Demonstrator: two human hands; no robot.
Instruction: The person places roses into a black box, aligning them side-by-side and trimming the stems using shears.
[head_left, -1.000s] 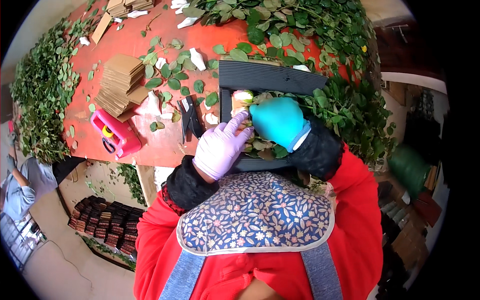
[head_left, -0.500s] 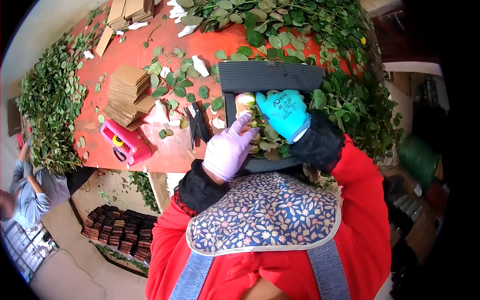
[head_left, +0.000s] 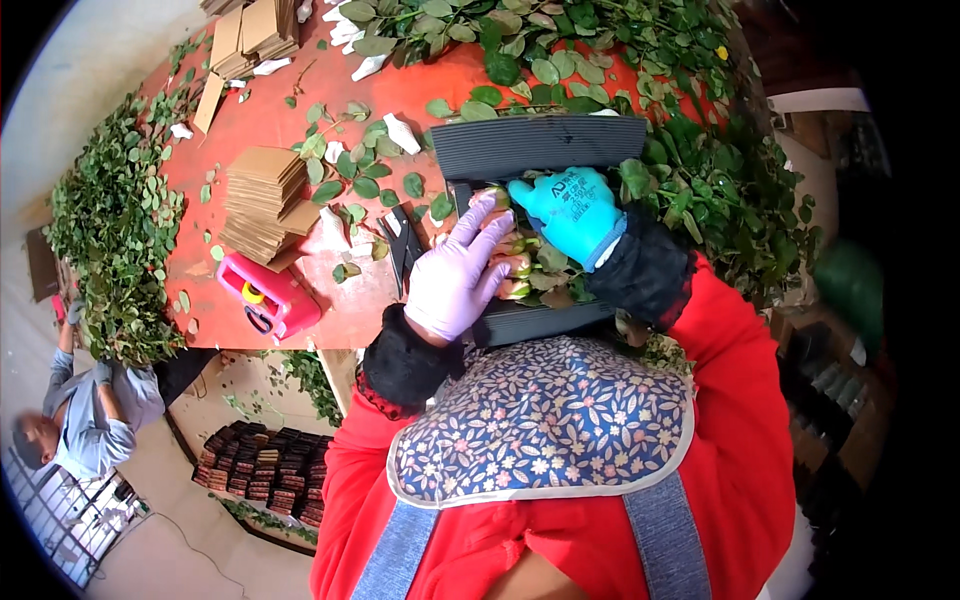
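A black tray with ridged flaps (head_left: 540, 142) lies in front of me at the table's near edge. Inside it rose heads (head_left: 514, 266), pink and green, line the left side, with leafy stems (head_left: 553, 272) stretching to the right. My left hand (head_left: 455, 278), in a lilac glove, lies over the rose heads with its fingers stretched and apart. Across the stems is my right hand (head_left: 572, 212) in a blue glove, closed, its thumb side beside the farthest rose head. What its curled fingers hold, if anything, is hidden beneath the hand.
Left of the tray lies a black two-armed tool (head_left: 399, 250). A pink plastic holder (head_left: 270, 298) and a stack of cardboard pieces (head_left: 262, 205) stand farther left on the red table (head_left: 330, 285). Leafy stems (head_left: 725, 200) heap at right. A person (head_left: 100, 410) is at far left.
My left hand has slid its fingers farther up over the rose heads, covering the pale wrap at the top one. My right hand has shifted only slightly. The view has turned a little.
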